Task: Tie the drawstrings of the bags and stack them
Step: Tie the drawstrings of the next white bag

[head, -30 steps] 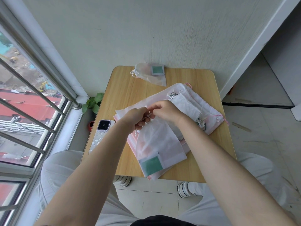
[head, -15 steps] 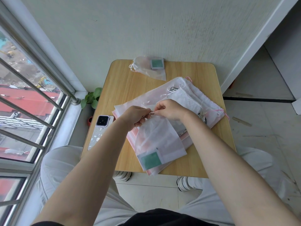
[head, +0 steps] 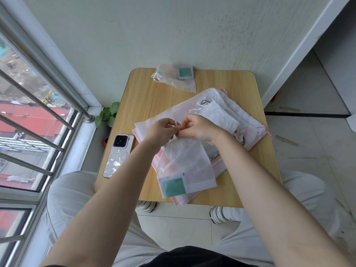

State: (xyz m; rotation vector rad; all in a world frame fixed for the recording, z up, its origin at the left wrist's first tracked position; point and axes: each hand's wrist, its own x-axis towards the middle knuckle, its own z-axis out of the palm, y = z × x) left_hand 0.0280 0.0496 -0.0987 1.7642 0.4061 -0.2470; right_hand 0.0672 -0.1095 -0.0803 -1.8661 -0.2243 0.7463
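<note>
Wooden table (head: 146, 97); loose bag pile (head: 227, 114) at centre. Sheer bag (head: 185, 162) lies atop, long axis toward the person, mouth at far end. Left hand (head: 160, 132) and right hand (head: 198, 128) meet there, each pinching the drawstring (head: 176, 123); both equally near.

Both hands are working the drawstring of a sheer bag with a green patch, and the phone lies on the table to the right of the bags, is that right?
Not quite: the head view shows the phone to the left of the bags. Left hand and right hand do pinch the drawstring of the green-patched bag.
</note>
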